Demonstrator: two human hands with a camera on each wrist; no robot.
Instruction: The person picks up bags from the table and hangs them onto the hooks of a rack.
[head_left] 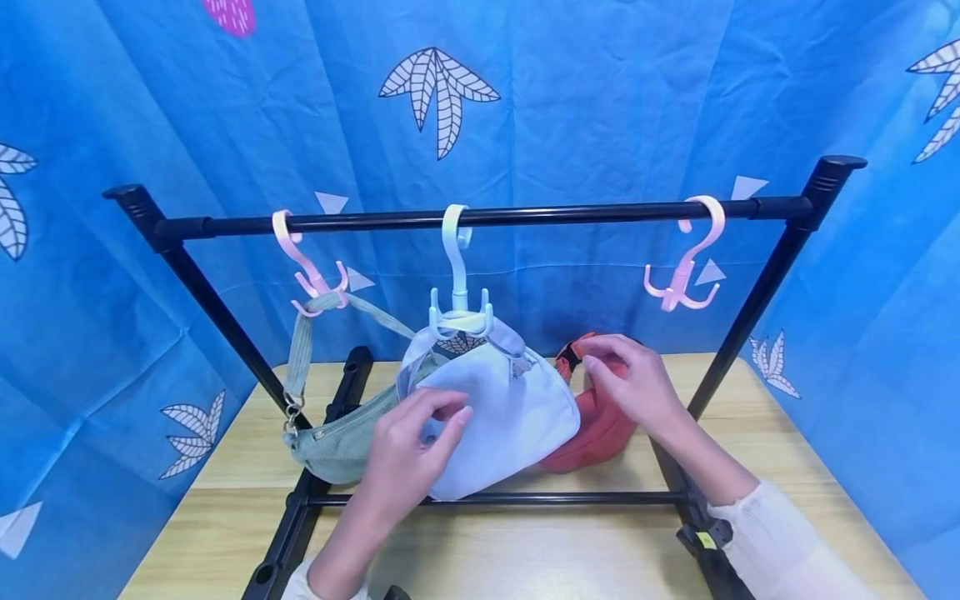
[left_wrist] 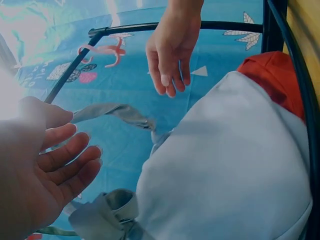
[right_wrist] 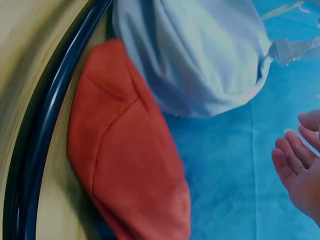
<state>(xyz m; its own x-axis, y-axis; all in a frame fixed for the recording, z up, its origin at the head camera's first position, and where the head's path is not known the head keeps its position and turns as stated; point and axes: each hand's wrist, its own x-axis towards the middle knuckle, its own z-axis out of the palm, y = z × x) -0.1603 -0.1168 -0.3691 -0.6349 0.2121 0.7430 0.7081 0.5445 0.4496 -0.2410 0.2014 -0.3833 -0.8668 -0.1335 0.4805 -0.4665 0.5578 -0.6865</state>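
A pale blue-grey bag [head_left: 502, 425] hangs by its strap from the light green hook hanger [head_left: 459, 304] at the middle of the rail. In front of the bag's left side is my left hand [head_left: 412, 446], fingers loosely bent and holding nothing; the left wrist view shows its palm [left_wrist: 55, 170] beside the strap. My right hand [head_left: 633, 379] is over a red bag [head_left: 600, 425], which lies behind the pale one and is partly hidden by it. In the right wrist view, nothing is between the right hand's relaxed fingers [right_wrist: 295, 155].
A green bag [head_left: 341, 446] hangs at the left from a pink hook hanger [head_left: 315, 283]. Another pink hook hanger [head_left: 682, 283] hangs bare at the right of the black rack's rail [head_left: 570, 215]. The rack stands on a wooden table [head_left: 217, 525] before a blue curtain [head_left: 585, 100].
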